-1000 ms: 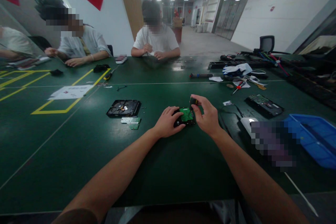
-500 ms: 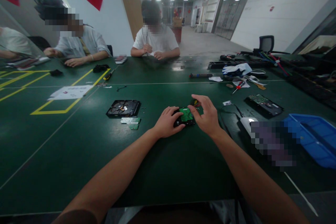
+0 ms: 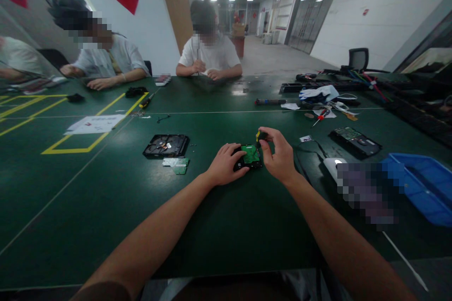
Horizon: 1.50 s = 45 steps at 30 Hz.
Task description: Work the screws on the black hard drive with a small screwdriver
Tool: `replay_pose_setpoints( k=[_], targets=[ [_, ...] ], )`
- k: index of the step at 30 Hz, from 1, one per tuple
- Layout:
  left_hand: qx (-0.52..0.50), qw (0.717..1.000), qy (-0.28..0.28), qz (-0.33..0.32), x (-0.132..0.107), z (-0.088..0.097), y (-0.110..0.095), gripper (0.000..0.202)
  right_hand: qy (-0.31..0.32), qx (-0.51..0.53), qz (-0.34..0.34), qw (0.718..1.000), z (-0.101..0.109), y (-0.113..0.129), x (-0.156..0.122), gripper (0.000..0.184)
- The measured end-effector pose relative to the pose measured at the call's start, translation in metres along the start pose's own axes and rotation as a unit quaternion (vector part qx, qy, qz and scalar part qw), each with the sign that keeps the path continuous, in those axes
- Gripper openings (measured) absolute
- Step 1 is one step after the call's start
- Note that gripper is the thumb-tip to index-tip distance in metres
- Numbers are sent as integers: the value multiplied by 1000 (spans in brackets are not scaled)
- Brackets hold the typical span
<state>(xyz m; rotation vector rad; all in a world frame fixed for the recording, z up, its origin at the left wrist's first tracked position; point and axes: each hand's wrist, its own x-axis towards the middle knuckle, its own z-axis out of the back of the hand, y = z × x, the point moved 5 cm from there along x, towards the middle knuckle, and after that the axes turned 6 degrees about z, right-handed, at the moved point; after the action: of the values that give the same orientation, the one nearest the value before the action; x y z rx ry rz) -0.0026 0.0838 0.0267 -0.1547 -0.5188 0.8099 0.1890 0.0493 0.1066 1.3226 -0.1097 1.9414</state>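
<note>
A hard drive (image 3: 249, 157) with a green circuit board facing up lies on the green table in front of me. My left hand (image 3: 225, 164) rests on its left side, fingers curled over the edge and pressing it down. My right hand (image 3: 278, 155) is closed round the black-and-yellow handle of a small screwdriver (image 3: 261, 136), held upright over the drive's right side. The tip is hidden behind my fingers.
Another opened black drive (image 3: 165, 145) and a loose circuit board (image 3: 176, 164) lie to the left. A third drive (image 3: 355, 140), scattered tools (image 3: 321, 115) and a blue tray (image 3: 422, 183) are on the right. Two people sit across the table.
My right hand has shifted slightly on the screwdriver handle, turning it over the drive. My left hand has stayed on the drive.
</note>
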Motion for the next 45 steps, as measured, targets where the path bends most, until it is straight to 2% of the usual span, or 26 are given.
replay_pose_setpoints(
  k=[7,12,19,32,45],
  targets=[
    [4,1000,1,-1,0,-2,1,59,6,5,3,1000,0,4,2,41],
    [9,1000,3,0,0,-2,1,58,-20,-11,13,1000,3,6,5,35],
    [-2,1000,4,4,0,-2,1,58,-29,-1,9,1000,3,1,2,38],
    [0,1000,-2,2,1,-2,0,58,-1,-83,46,995,6,9,6,34],
    [9,1000,0,2,0,1,0,57,5,-69,39,997,3,7,4,41]
  ],
)
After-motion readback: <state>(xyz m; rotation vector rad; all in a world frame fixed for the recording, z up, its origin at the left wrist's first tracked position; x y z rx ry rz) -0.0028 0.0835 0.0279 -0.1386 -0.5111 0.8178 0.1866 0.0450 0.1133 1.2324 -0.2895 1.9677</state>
